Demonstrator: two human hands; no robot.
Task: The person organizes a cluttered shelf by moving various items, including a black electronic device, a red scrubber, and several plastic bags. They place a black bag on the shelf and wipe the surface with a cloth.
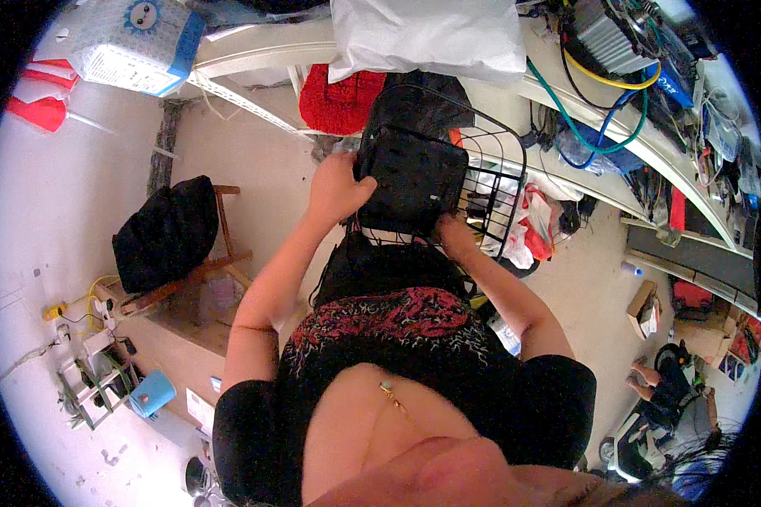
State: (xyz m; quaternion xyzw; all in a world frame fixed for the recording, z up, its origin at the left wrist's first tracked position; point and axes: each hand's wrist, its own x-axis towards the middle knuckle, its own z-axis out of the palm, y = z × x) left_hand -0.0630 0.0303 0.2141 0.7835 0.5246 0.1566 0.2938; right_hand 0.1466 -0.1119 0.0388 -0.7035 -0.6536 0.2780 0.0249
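The black box (410, 177) sits between the hands, apparently within the wire basket (525, 160), whose sides likely steady it. The left hand (340, 188) grasps its edge, thumb on top, probably for control; whether the right hand (455, 235), fingers hidden, grips, I cannot tell.

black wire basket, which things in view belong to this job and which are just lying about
Seem part of the job: black wire basket; black square item, with left grip and right grip at its edges

Seem just lying about: white bag; red fluffy fabric; blue bucket; black padded cloth
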